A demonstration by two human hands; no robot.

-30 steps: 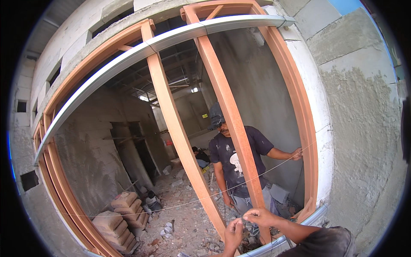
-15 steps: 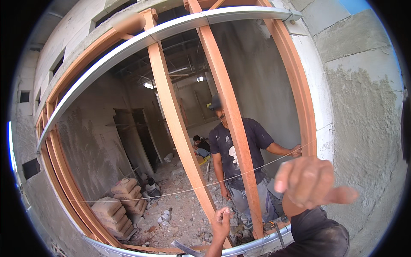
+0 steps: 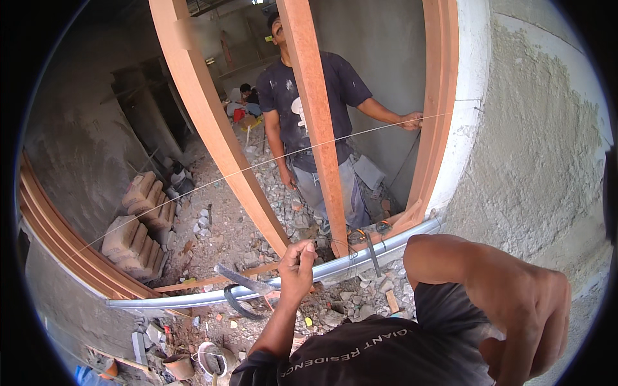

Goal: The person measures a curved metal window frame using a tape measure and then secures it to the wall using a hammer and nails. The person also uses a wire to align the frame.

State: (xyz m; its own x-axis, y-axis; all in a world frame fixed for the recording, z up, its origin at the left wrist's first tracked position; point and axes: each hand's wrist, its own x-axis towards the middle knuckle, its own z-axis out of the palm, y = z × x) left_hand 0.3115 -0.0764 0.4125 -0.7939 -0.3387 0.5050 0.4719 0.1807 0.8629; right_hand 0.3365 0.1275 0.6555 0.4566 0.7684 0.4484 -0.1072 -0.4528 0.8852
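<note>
head view: thin wire (image 3: 335, 256) sat pinched in the left hand (image 3: 297, 265) fingertips, just above the grey metal channel (image 3: 335, 267) at the orange wooden frame (image 3: 315, 128) foot | right hand (image 3: 524, 318) hung close to camera, fingers loosely curled, holding nothing seen | judged: pinch firm, wire taut and low along channel

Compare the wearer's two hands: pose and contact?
The left hand is pinched with fingertips together, low by the grey metal channel; whether it grips a thin wire there is unclear. The right hand hangs loose near the camera, fingers pointing down, holding nothing visible. Both are bare.
</note>
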